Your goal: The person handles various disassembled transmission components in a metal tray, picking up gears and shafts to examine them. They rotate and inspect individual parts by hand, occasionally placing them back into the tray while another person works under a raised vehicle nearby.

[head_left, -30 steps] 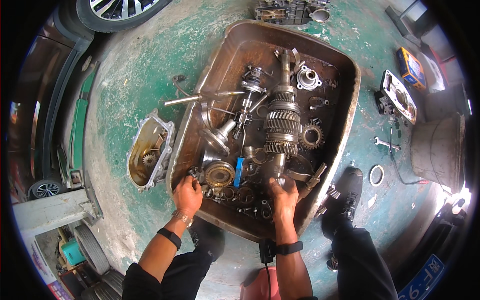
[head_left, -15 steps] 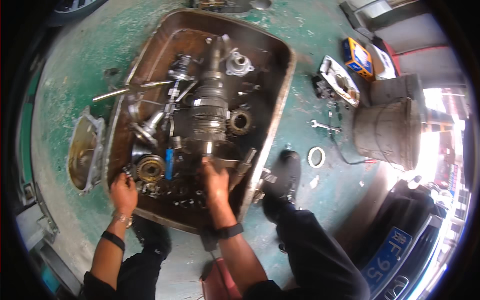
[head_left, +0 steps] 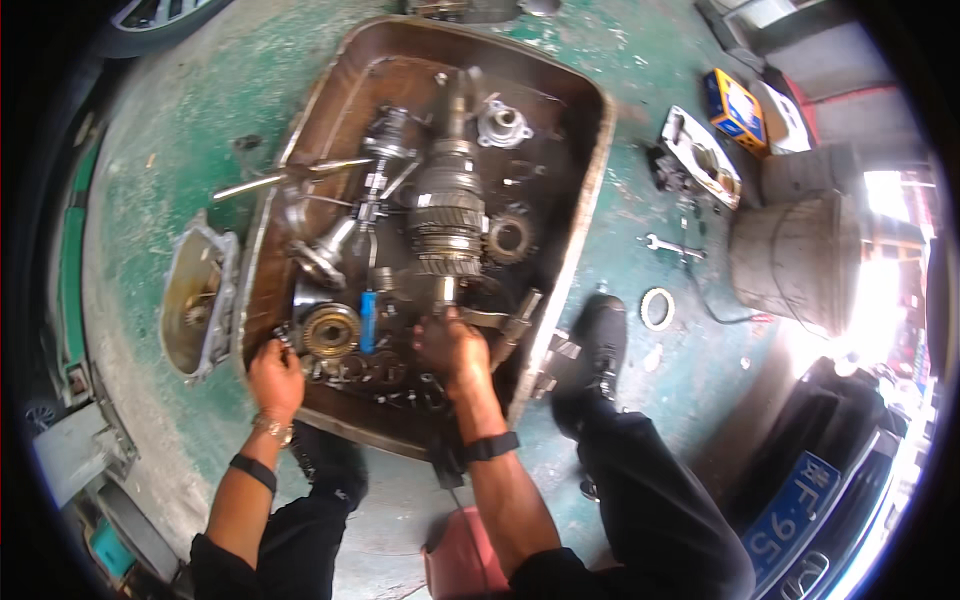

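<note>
"While the right hand is at the geared shaft, what are its fingers doing?"

"They're curled near its lower end. The left hand has bent fingers too, just beside a small shiny piece in the tray's near left corner. With this blur, I can't tell whether either hand actually grips anything."

"And where does the shaft lie?"

"Lengthwise near the middle of the brown tray, which has rounded corners and a scuffed, paler rim. The gears are silvery metal, stacked in ridged bands with slanted teeth."

"Other shapes around it?"

"A toothed ring to its right, a pale lobed flange above that, a round bronze-coloured gear near the left hand, and a flat blue strip beside that gear. Outside, left of the tray, a hollow metal housing rests on worn green floor."

"Any labels?"

"Printing on a yellow-and-blue box, and pale characters on a blue plate at lower right."
</note>
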{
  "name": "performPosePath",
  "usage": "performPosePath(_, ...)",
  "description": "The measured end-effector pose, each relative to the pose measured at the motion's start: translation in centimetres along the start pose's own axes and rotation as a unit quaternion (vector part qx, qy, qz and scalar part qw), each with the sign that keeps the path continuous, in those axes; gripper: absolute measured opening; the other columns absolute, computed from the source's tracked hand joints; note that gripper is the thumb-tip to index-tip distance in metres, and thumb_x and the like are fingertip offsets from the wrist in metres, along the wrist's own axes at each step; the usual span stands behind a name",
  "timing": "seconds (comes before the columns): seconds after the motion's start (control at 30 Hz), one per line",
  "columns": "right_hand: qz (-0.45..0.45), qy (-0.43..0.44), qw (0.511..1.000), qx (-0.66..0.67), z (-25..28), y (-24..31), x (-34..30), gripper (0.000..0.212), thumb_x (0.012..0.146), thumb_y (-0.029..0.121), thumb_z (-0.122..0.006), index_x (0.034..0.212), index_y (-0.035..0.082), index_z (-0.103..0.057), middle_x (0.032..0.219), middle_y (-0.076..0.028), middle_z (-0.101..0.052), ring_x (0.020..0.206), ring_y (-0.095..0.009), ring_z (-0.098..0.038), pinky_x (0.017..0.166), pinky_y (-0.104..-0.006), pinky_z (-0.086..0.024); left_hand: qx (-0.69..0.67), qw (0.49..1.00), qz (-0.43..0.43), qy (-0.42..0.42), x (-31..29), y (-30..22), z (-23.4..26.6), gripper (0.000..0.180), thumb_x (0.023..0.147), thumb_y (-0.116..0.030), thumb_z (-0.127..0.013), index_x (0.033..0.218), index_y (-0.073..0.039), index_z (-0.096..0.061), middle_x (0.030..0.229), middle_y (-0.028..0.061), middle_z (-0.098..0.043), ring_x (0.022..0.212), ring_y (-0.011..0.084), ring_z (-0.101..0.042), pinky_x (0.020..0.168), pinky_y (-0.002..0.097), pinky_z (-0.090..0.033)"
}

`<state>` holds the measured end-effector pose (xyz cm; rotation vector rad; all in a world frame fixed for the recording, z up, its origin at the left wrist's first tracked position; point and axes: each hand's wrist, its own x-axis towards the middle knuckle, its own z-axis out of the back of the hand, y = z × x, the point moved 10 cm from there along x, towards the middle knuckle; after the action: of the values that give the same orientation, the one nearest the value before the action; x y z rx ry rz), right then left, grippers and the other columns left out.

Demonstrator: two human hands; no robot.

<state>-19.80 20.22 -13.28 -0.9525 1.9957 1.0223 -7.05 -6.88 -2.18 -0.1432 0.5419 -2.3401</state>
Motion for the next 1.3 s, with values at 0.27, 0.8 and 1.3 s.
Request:
performPosePath(0.27, 0.012, -0.002, 0.999, -0.037, -1.9, 0.9, -0.7, 0.033, 0.099, 0.029, -0.054, 0.104, -0.002, -0.061, 0.091, -0.012, -0.067, 0.078, -0.021, -0.066, 0.068, -0.0356, -0.055, 0.095, 0.995, -0.016, -0.008, 0.6, 0.6, 1.8, 0.009, 0.083, -0.013, -0.062, 0.083, -0.004, -0.063, 0.084, 0.0186, -0.065, 0.079, 0.0402, -0.062, 0.070, 0.0505, -0.049)
performPosePath(0.8, 0.043, -0.064, 0.997, -0.024, 0.2, 0.8, 0.2, 0.035, 0.099, 0.034, -0.055, 0.108, 0.001, -0.058, 0.092, -0.008, -0.064, 0.079, -0.022, -0.064, 0.065, -0.0361, -0.055, 0.057, 0.998, 0.034, 0.022, -0.2, 0.3, 0.6, 0.009, 0.084, -0.012, -0.062, 0.086, -0.004, -0.062, 0.088, 0.0165, -0.065, 0.080, 0.0403, -0.063, 0.068, 0.0495, -0.049)
performPosePath(1.3, 0.022, -0.114, 0.992, -0.045, -0.3, 1.5, -0.5, 0.036, 0.093, 0.033, -0.067, 0.107, 0.000, -0.062, 0.097, -0.009, -0.063, 0.084, -0.020, -0.062, 0.063, -0.0339, -0.057, 0.056, 0.998, 0.027, 0.022, -0.1, 0.4, 0.6, 0.010, 0.084, -0.014, -0.062, 0.086, -0.004, -0.062, 0.088, 0.0166, -0.065, 0.079, 0.0407, -0.062, 0.068, 0.0508, -0.048)
